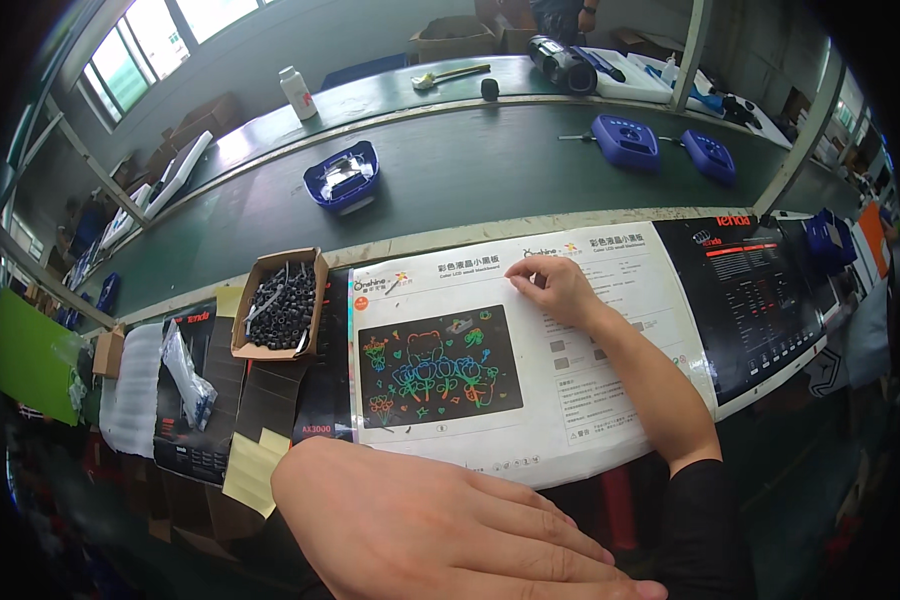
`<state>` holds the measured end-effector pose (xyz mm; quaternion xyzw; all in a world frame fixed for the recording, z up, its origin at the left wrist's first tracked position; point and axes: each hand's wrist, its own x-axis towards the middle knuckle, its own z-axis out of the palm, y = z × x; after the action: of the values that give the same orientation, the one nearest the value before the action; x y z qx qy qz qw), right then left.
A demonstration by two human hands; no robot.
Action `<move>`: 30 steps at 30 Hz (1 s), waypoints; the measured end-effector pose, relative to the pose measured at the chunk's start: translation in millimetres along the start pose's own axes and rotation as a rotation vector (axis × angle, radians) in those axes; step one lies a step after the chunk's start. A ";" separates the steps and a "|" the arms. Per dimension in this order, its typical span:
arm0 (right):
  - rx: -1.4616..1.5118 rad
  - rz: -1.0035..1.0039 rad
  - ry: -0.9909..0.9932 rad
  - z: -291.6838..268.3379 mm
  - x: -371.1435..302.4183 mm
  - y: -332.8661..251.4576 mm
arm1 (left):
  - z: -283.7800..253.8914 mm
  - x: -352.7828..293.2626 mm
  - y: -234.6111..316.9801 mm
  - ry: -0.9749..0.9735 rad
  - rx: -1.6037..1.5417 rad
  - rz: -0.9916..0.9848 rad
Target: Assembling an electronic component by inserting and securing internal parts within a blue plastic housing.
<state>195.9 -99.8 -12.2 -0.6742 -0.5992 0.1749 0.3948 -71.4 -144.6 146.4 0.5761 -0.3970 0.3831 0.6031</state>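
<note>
My left hand (440,525) is large and close at the lower edge, back up, its fingers stretched out to the right. Nothing shows in it; its palm side is hidden. Farther off, my right hand (558,290) is over the printed cardboard sheet (610,405), its thumb and fingertips brought together near the sheet's upper part. Anything between those fingertips is too small to make out. The white sheet carries a dark panel (440,365) with colourful line drawings. To its left is an open cardboard box (275,305) full of small black parts.
Beyond the sheet runs a green conveyor belt (450,155) bearing a blue plastic housing (342,177) and two blue devices (625,141) at right. A white bottle (297,93) and a black cylindrical speaker (562,66) stand on the far ledge. A plastic bag (188,378) lies left.
</note>
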 end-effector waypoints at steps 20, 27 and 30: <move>0.002 -0.001 0.021 -3.5 -3.5 -2.1 | -59.4 57.8 33.6 -0.705 -0.221 -0.607; 0.012 -0.004 0.021 -2.4 -1.9 -0.8 | -56.3 48.2 32.5 -0.623 -0.184 -0.506; 0.032 -0.012 0.016 -1.4 -1.4 0.5 | -55.2 37.0 31.2 -0.483 -0.101 -0.325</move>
<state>196.8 -101.6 -12.1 -0.6657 -0.5971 0.1768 0.4110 -83.5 -88.0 191.4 0.6757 -0.4501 0.1131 0.5728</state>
